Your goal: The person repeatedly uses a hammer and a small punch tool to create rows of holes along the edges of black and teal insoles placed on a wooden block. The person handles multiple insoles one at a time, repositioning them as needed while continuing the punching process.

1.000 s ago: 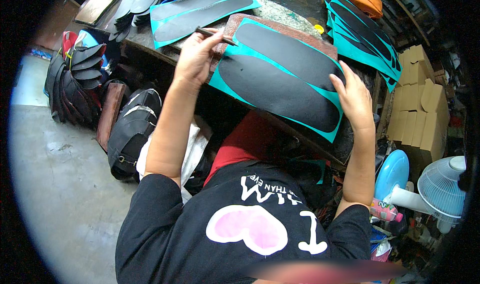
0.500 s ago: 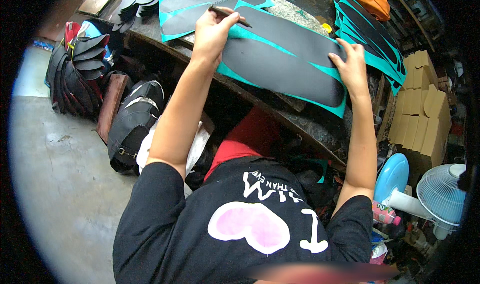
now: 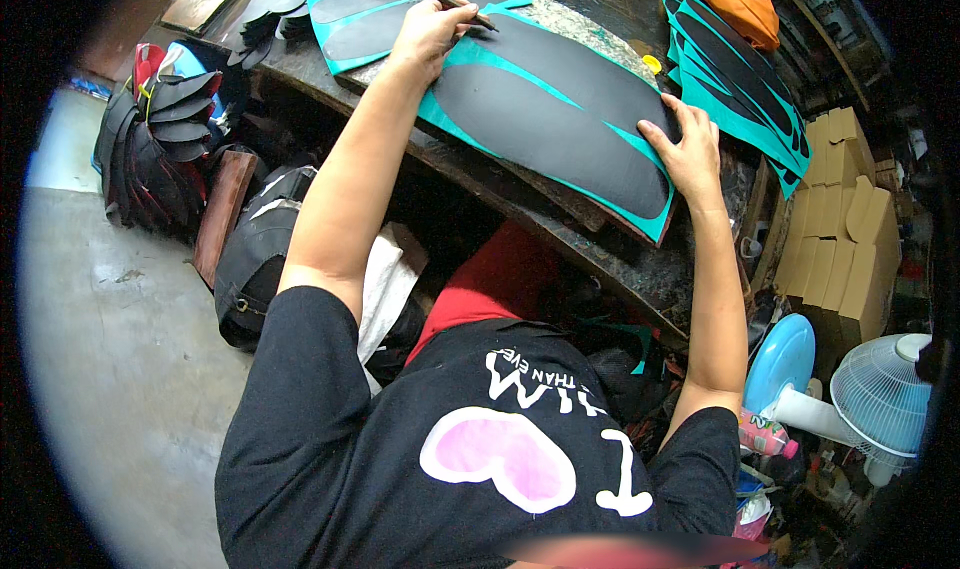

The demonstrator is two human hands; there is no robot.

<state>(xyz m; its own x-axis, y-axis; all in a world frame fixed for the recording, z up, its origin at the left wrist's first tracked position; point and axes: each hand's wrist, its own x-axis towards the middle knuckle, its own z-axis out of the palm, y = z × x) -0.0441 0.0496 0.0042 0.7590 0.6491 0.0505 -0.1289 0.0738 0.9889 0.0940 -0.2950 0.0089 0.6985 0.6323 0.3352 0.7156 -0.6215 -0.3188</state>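
Note:
Across the workbench lies a teal sheet (image 3: 572, 99) bearing long black sole-shaped panels (image 3: 540, 124). My left hand (image 3: 430, 39), at its far left end, is closed around a slim, dark, pointed tool (image 3: 465, 11) whose kind I cannot make out; the tip reaches over the sheet. At the right end my right hand (image 3: 690, 154) has its thumb and fingers apart, with the fingertips touching the sheet near its edge. A second teal sheet with black panels (image 3: 375, 31) lies behind my left hand.
More teal-and-black sheets (image 3: 735, 84) are stacked at the right of the dark workbench (image 3: 640, 269), by an orange bag (image 3: 738, 7). Tan boxes (image 3: 835, 234) and a fan (image 3: 880, 394) stand at the right. Bundled black pieces (image 3: 150, 159) and a black bag (image 3: 255, 259) are at the left.
The front sheet has shifted a little to the left, and my right hand has moved left and slightly nearer with it. My left hand has risen slightly, with the tool still in it.

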